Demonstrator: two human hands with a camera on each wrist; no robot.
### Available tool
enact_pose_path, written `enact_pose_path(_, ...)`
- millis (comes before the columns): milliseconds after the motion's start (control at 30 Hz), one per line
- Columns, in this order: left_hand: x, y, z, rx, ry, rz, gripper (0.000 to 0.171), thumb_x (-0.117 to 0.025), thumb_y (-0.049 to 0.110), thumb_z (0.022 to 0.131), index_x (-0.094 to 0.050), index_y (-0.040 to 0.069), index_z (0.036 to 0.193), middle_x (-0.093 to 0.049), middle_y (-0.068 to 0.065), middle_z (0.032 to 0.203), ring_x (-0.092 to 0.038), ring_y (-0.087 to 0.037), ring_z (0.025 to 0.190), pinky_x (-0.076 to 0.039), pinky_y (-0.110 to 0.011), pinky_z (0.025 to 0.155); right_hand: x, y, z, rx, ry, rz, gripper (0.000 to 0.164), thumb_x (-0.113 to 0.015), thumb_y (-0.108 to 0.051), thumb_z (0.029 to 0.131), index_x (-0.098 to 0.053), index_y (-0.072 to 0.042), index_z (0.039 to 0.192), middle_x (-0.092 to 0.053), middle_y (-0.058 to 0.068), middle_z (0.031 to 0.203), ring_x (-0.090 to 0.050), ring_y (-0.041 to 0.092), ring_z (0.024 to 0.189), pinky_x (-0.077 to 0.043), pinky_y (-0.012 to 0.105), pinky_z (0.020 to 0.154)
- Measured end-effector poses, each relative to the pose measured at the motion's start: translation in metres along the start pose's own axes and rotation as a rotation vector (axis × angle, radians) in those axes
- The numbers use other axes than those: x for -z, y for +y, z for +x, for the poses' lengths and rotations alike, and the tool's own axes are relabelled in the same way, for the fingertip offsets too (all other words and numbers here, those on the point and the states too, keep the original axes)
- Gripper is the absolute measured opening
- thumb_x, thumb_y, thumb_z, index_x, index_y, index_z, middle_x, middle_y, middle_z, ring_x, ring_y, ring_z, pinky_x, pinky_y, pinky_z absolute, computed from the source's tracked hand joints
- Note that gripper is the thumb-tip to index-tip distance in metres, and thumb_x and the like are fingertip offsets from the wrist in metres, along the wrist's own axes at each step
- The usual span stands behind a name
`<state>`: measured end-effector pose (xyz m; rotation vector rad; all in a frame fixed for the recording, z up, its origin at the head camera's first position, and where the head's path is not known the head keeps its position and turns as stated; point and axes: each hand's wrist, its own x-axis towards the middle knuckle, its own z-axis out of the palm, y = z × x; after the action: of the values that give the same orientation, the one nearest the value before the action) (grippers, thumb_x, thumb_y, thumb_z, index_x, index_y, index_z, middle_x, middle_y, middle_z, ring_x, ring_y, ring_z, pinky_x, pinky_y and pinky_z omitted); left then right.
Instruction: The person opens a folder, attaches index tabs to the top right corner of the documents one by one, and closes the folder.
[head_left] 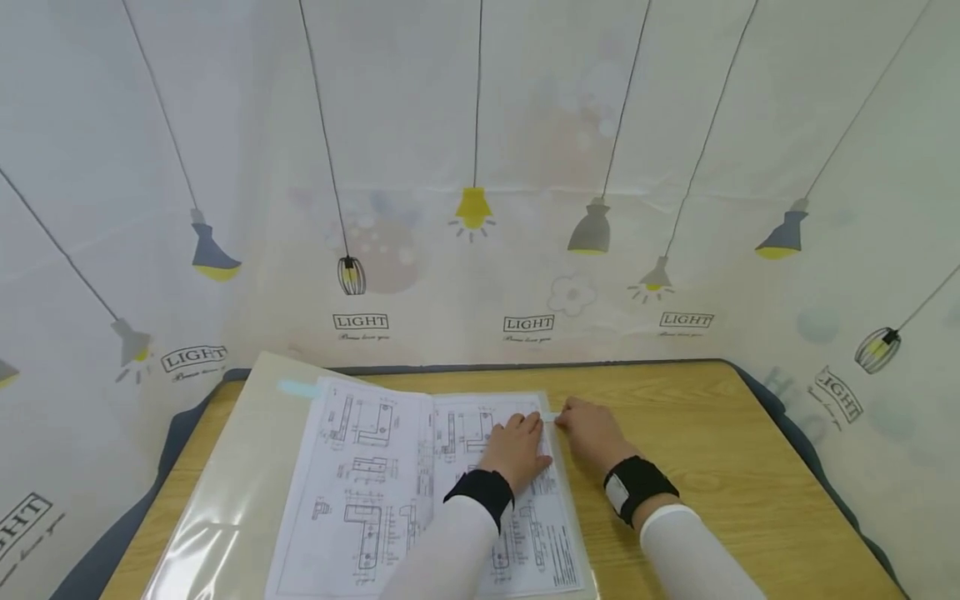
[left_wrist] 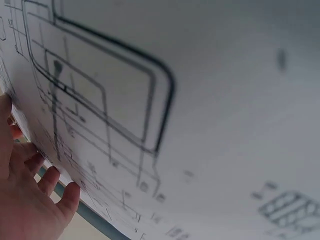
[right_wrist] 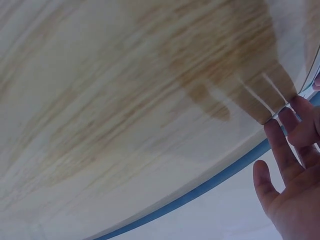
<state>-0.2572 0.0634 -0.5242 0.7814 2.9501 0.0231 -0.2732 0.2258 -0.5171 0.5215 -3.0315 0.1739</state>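
Note:
A large pale folder [head_left: 247, 433] lies spread on the table, with two sheets of technical drawings on it, a left sheet [head_left: 337, 467] and a right sheet [head_left: 555, 533]. My left hand [head_left: 516, 454] rests on the upper right part of the right sheet, fingers extended, fingertips near its right edge. Just beyond that edge, my right hand [head_left: 596, 433] pinches the outer end of a small pale strip [head_left: 551, 417] that sticks out from the sheet's side. Its fingertips [right_wrist: 272, 127] are down at the tabletop in the right wrist view.
A light blue strip [head_left: 298, 388] sticks out at the left sheet's upper left corner. The wood-grain table [head_left: 720, 467] extends to the right of the folder. Behind it hangs a pale backdrop [head_left: 420, 125] printed with lamps, and a dark band follows the table edge.

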Motion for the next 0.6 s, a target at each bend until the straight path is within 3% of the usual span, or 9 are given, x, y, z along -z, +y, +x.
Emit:
enact_pose_path(167,-0.001,0.001,0.0,0.019,0.022,0.023,0.067,-0.052,0.056,0.09,-0.043,0.016,0.142,-0.04,0.003,0.148,-0.039,-0.017,0.133,-0.042,-0.04,0.102,0.002,-0.004,0.0,-0.027,-0.038,0.012,0.026,-0.055,-0.006,0.092,-0.069,-0.015,0.112,-0.061,0.004,0.098,-0.063,0.027,0.09,-0.046,0.051,0.085)
enact_pose_path(433,-0.008,0.004,0.004,0.035,0.051,0.043,0.069,-0.055,0.057,0.088,-0.044,0.016,0.142,-0.042,0.003,0.146,-0.041,-0.016,0.13,-0.045,-0.035,0.098,0.006,-0.011,-0.002,-0.004,-0.089,-0.08,0.034,-0.055,-0.009,0.094,-0.064,-0.023,0.123,-0.058,0.004,0.094,-0.056,0.021,0.082,-0.046,0.05,0.083)
enact_pose_path(600,-0.006,0.005,0.004,0.034,0.038,0.054,0.069,-0.055,0.057,0.088,-0.045,0.015,0.141,-0.042,0.002,0.146,-0.041,-0.017,0.13,-0.047,-0.034,0.096,0.006,-0.013,-0.004,0.013,-0.114,-0.131,0.033,-0.054,-0.01,0.095,-0.062,-0.018,0.126,-0.058,0.008,0.103,-0.059,0.025,0.091,-0.045,0.049,0.085)
